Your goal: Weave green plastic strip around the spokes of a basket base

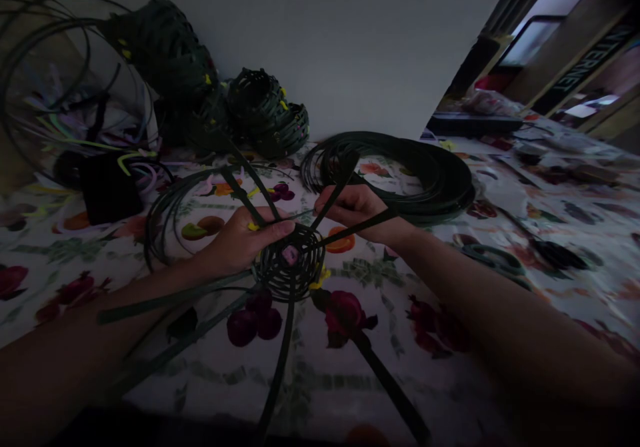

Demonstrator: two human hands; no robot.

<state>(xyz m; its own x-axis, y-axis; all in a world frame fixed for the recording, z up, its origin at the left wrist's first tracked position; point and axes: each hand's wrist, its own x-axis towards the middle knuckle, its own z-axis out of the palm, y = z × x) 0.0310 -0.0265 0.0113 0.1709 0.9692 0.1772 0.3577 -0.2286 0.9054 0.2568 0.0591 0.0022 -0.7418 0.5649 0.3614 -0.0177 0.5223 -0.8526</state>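
A small round woven base [289, 264] of dark green strips lies in the middle, with long spokes sticking out in all directions. My left hand [245, 237] is closed on its left rim, thumb laid across the top. My right hand [353, 207] is closed on a thin dark strip just above and to the right of the base. A coil of dark strips [400, 170] lies right behind my right hand.
Everything rests on a floral cloth [350, 360]. Several dark woven baskets [260, 110] stand at the back by the wall. A pile of loose strips and a black object [107, 187] sit at the left. Cluttered items [550, 160] lie at the right.
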